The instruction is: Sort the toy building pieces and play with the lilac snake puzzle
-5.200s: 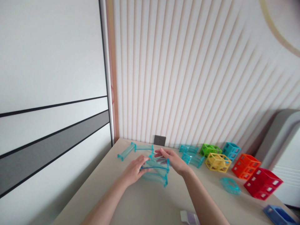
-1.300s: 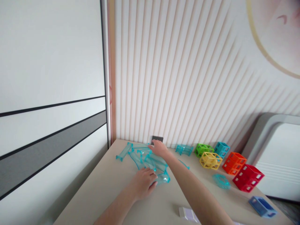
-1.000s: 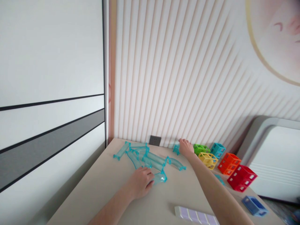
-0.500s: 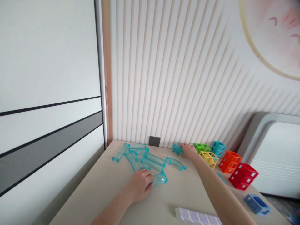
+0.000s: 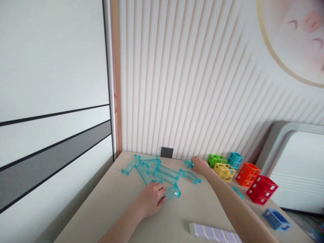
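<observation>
My left hand (image 5: 153, 198) lies near the middle of the table with its fingers curled over the end of a see-through teal track piece (image 5: 173, 192). Farther back, close to the wall, my right hand (image 5: 199, 165) grips a small teal track piece (image 5: 188, 164), partly hidden by the fingers. Between and behind the hands lies a loose heap of teal track pieces (image 5: 167, 174), some straight. One curved track piece (image 5: 191, 176) rests at the heap's right side, in front of my right hand.
Right of my right arm stand open-sided blocks: green (image 5: 216, 160), yellow (image 5: 224, 172), light blue (image 5: 235, 160), orange (image 5: 247, 174), red (image 5: 262, 189) and dark blue (image 5: 276, 219). A lilac-and-white strip (image 5: 214, 233) lies at the front, partly under my right forearm. A wall socket (image 5: 167, 152) sits behind the table.
My right hand has shifted slightly left along the wall, with the small teal piece moving left too. My left hand has stayed where it was.
</observation>
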`<state>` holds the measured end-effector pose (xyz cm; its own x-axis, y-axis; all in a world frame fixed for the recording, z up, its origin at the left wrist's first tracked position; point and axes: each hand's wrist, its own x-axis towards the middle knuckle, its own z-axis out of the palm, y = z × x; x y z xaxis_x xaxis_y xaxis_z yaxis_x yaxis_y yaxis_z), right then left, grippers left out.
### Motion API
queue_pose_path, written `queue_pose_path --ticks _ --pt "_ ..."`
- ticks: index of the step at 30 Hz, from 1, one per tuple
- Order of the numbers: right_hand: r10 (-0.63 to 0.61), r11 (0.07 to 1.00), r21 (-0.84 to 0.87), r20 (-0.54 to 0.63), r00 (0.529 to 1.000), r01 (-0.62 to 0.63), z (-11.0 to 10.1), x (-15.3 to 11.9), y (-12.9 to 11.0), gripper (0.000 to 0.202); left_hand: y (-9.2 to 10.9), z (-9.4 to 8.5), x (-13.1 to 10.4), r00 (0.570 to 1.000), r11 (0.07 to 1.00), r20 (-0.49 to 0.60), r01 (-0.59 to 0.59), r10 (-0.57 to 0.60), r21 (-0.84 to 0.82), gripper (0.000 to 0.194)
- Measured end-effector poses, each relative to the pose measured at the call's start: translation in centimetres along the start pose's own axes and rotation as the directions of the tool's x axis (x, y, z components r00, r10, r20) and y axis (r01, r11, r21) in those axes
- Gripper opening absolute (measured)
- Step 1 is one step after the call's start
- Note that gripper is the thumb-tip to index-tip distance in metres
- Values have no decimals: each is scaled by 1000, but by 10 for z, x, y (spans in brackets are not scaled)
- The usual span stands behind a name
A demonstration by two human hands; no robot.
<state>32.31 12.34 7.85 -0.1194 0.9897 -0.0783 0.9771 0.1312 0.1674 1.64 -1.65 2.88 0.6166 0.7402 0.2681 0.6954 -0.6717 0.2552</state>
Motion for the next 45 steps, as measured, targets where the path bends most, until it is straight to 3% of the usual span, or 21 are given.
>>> queue_pose_path --ticks 5,11,18,23,26,30,34,39,42,45 --pt "-224 971 58 -94 970 230 -23 -4 -55 39 -1 0 0 1000 1000 -1 -7 7 15 18" --pt "-442 891 91 -52 895 445 -33 -6 -117 52 -2 0 2 1000 1000 3 -13 13 22 15" --pt "-408 901 123 -90 908 417 -58 3 -148 53 1 -2 0 1000 999 11 -17 17 39 11" --pt "-397 899 170 -70 915 403 -64 27 -191 77 -1 -1 0 1000 998 11 -20 20 51 10" --pt "-408 891 180 -79 910 416 -63 38 -205 57 -1 -1 0 1000 998 17 -16 15 61 12" --pt "-361 912 169 -97 928 373 -61 42 -182 35 0 -4 0 999 997 39 -22 19 73 15" --pt "-184 977 116 20 983 180 -51 28 -114 32 2 -7 1 998 997 53 -32 28 74 16" --pt "-56 997 56 170 984 47 -27 -16 -33 34 2 -6 2 999 998 38 -29 27 63 18" --pt "-70 996 59 202 977 60 -12 -44 -17 36 -1 -3 1 1000 999 7 -25 25 28 17" --pt "-62 997 53 182 981 53 -6 -63 -20 40 -4 -1 1 1000 1000 -17 -21 21 5 16"
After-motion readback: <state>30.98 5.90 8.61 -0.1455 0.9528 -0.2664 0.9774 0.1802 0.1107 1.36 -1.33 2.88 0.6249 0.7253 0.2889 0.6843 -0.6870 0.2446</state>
